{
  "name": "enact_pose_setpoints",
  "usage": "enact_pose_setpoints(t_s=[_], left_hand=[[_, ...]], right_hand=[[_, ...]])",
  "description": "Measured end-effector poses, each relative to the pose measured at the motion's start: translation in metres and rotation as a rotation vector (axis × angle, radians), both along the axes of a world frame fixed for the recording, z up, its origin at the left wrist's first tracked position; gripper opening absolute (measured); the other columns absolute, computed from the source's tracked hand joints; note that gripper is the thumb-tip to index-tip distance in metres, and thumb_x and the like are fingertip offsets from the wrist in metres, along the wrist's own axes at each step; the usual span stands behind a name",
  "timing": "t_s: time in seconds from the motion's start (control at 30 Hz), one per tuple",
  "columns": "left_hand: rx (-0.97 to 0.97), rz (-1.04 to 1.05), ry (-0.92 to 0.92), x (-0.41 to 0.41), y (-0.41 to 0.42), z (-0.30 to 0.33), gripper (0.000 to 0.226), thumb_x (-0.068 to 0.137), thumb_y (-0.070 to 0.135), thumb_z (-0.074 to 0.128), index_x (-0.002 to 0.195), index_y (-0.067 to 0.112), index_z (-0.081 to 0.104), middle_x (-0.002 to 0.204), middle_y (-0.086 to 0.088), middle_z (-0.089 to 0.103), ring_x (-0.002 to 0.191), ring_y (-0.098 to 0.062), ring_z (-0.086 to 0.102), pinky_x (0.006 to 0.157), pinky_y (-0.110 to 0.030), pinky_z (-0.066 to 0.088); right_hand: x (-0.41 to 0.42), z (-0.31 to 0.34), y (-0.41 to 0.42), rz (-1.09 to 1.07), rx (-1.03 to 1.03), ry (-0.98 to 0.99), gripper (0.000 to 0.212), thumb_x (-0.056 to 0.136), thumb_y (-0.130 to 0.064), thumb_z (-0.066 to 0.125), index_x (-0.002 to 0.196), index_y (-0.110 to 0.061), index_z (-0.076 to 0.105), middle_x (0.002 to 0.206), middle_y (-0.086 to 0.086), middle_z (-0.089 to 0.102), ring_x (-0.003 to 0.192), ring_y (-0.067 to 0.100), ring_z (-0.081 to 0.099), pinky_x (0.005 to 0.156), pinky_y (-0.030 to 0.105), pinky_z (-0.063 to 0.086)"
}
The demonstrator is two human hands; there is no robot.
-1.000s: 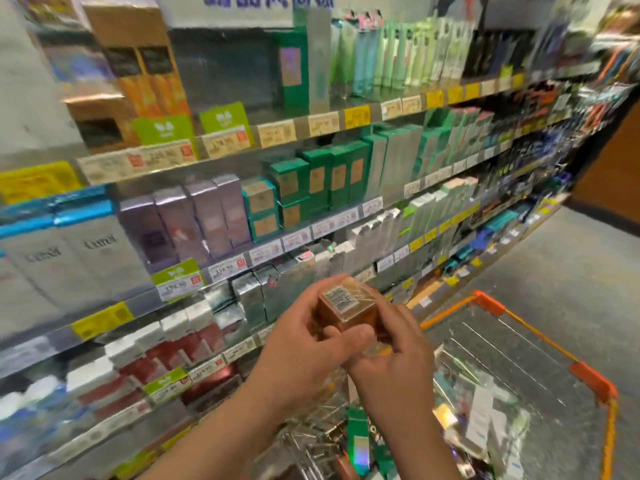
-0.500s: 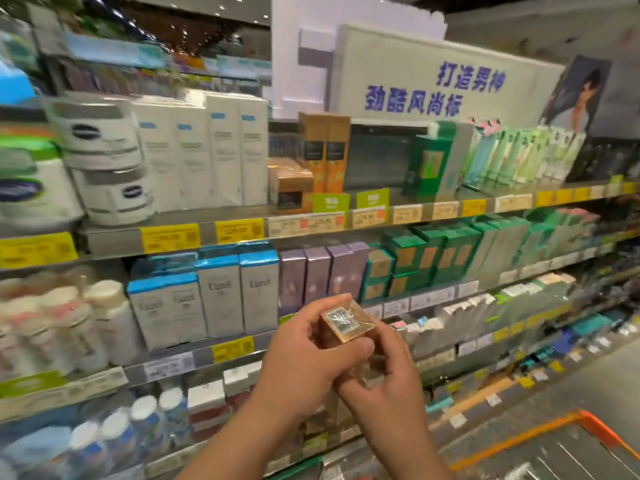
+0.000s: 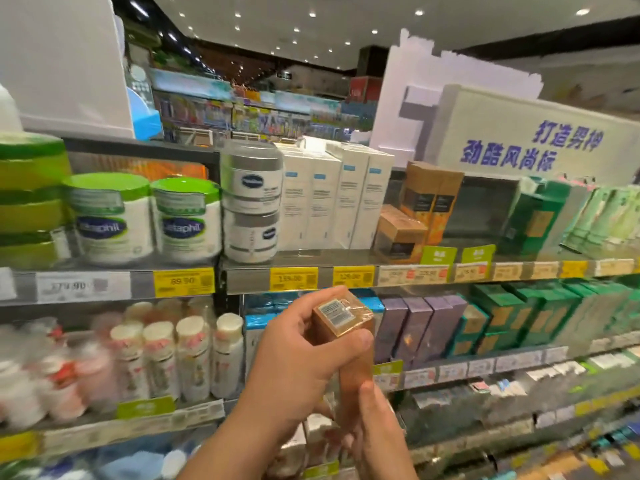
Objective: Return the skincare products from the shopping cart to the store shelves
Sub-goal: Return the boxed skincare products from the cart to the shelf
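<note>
With the left hand (image 3: 294,362) gripping the upright brown box (image 3: 346,337) near its top and the right hand (image 3: 372,424) apparently holding its base, the shelf-matching step is underway; next, lift it toward the similar brown boxes (image 3: 401,233) on the upper shelf (image 3: 249,277).

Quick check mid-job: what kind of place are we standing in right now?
Most likely a skincare aisle in a shop: shelves of boxed creams and Cetaphil jars, yellow price tags on the shelf edges, and both hands holding a brown product box.
</note>
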State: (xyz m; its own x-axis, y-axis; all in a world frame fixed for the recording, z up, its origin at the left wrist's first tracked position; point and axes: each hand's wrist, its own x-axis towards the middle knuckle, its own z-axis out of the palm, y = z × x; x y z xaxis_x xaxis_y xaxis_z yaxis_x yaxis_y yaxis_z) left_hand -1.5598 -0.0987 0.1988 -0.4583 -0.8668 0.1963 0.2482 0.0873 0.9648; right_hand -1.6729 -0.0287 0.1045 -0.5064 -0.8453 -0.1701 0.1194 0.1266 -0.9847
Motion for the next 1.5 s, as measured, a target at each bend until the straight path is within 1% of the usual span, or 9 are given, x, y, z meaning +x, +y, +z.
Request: enact_pose_setpoints(t_s=[0.1,0.2,0.3,0.5,0.63,0.9,1.2,1.4,1.5], left_hand=[[-0.021,0.026,0.014,0.016,-0.014,0.002,0.053,0.073,0.007,0.091,0.117,0.03,0.074,0.103,0.002,0.079,0.097,-0.013,0.074,0.077,-0.022,0.057],[-0.035,0.029,0.006,0.026,-0.023,0.004,0.051,0.075,0.009,0.089,0.119,0.029,0.072,0.102,0.004,0.079,0.096,-0.013,0.074,0.076,-0.02,0.056],[-0.054,0.035,0.018,0.03,-0.031,0.004,0.054,0.07,0.02,0.093,0.119,0.031,0.073,0.105,0.005,0.079,0.097,-0.012,0.074,0.079,-0.022,0.057],[-0.08,-0.012,0.1,0.03,-0.05,0.014,0.057,0.065,0.024,0.091,0.117,0.04,0.073,0.112,-0.001,0.078,0.103,-0.016,0.074,0.082,-0.025,0.058],[-0.134,0.031,0.146,0.023,-0.062,0.027,0.058,0.062,0.03,0.089,0.117,0.039,0.073,0.116,-0.005,0.076,0.109,-0.023,0.073,0.086,-0.029,0.059],[-0.218,0.129,0.169,0.009,-0.08,0.048,0.069,0.049,0.053,0.098,0.114,0.042,0.075,0.114,0.001,0.077,0.1,-0.011,0.073,0.078,-0.019,0.057],[-0.202,0.15,0.192,0.003,-0.094,0.045,0.078,0.052,0.063,0.092,0.124,0.042,0.071,0.124,0.006,0.074,0.113,-0.008,0.07,0.084,-0.014,0.054],[-0.203,0.08,0.172,0.002,-0.095,0.046,0.079,0.056,0.068,0.089,0.129,0.05,0.063,0.127,0.007,0.072,0.098,-0.011,0.072,0.065,-0.022,0.057],[-0.193,0.047,0.186,0.003,-0.096,0.04,0.078,0.059,0.066,0.088,0.13,0.048,0.061,0.129,0.007,0.071,0.112,-0.013,0.071,0.078,-0.024,0.06]], right_hand=[[0.021,0.015,-0.014,-0.086,0.023,-0.275,0.075,0.081,-0.075,0.059,0.125,-0.016,0.067,0.115,0.013,0.077,0.095,0.052,0.072,0.085,0.071,0.055],[0.025,0.021,-0.029,0.017,0.025,-0.639,0.076,0.084,-0.072,0.045,0.097,-0.008,0.082,0.114,0.032,0.071,0.071,0.048,0.068,0.05,0.05,0.061],[0.028,0.031,-0.042,-0.017,-0.042,-0.741,0.078,0.094,-0.068,0.046,0.076,0.0,0.08,0.084,0.033,0.066,0.047,0.032,0.053,0.039,0.037,0.051],[0.018,0.049,-0.065,-0.073,-0.028,-0.798,0.064,0.094,-0.058,0.054,0.118,0.001,0.064,0.069,0.021,0.062,0.044,0.026,0.046,0.04,0.031,0.046],[0.007,0.063,-0.075,0.078,-0.096,-0.797,0.073,0.076,-0.057,0.055,0.122,-0.001,0.065,0.074,0.022,0.062,0.038,0.026,0.047,0.036,0.031,0.046],[-0.033,0.088,-0.1,0.172,-0.362,-0.753,0.043,0.092,-0.046,0.049,0.119,-0.015,0.062,0.08,0.016,0.064,0.04,0.021,0.043,0.039,0.028,0.038],[-0.05,0.103,-0.109,0.124,-0.462,-0.598,0.038,0.088,-0.036,0.054,0.122,-0.021,0.062,0.086,0.017,0.069,0.047,0.024,0.048,0.049,0.031,0.043],[-0.053,0.115,-0.106,0.029,-0.543,-0.433,0.038,0.087,-0.034,0.06,0.124,-0.027,0.065,0.084,0.015,0.06,0.056,0.025,0.053,0.051,0.033,0.044],[-0.053,0.12,-0.105,-0.032,-0.592,-0.363,0.039,0.088,-0.031,0.061,0.126,-0.022,0.062,0.087,0.012,0.065,0.059,0.024,0.061,0.049,0.031,0.044]])
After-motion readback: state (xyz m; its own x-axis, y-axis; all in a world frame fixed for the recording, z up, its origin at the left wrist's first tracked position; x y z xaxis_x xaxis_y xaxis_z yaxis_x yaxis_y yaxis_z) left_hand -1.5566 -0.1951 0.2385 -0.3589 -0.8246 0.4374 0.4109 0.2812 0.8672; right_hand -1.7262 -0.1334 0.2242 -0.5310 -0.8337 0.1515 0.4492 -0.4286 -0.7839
